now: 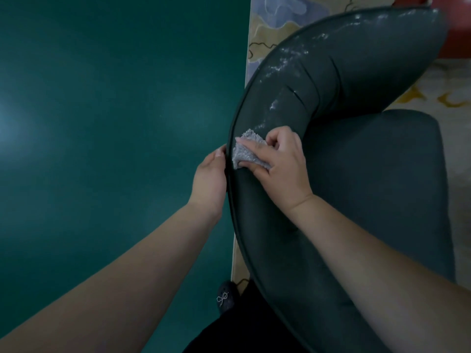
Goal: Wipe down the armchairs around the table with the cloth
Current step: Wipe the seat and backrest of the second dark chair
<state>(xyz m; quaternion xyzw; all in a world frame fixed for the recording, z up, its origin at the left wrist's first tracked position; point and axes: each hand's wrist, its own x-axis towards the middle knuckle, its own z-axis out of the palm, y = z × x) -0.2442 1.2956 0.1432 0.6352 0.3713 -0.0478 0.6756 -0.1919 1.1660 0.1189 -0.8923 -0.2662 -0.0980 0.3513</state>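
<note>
Pressing the bunched cloth (pixel 248 154) on the armchair (pixel 344 161) back, the right hand (pixel 280 161) grasps it, risking smearing the white dust (pixel 283 64) ahead, while the left hand (pixel 210 179) grips the armchair's rim

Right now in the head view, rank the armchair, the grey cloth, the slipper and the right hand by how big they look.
1. armchair, by far the largest.
2. right hand.
3. and 4. grey cloth and slipper: these look similar; the hand hides part of the cloth and the slipper is partly hidden too, so no ranking.
</note>
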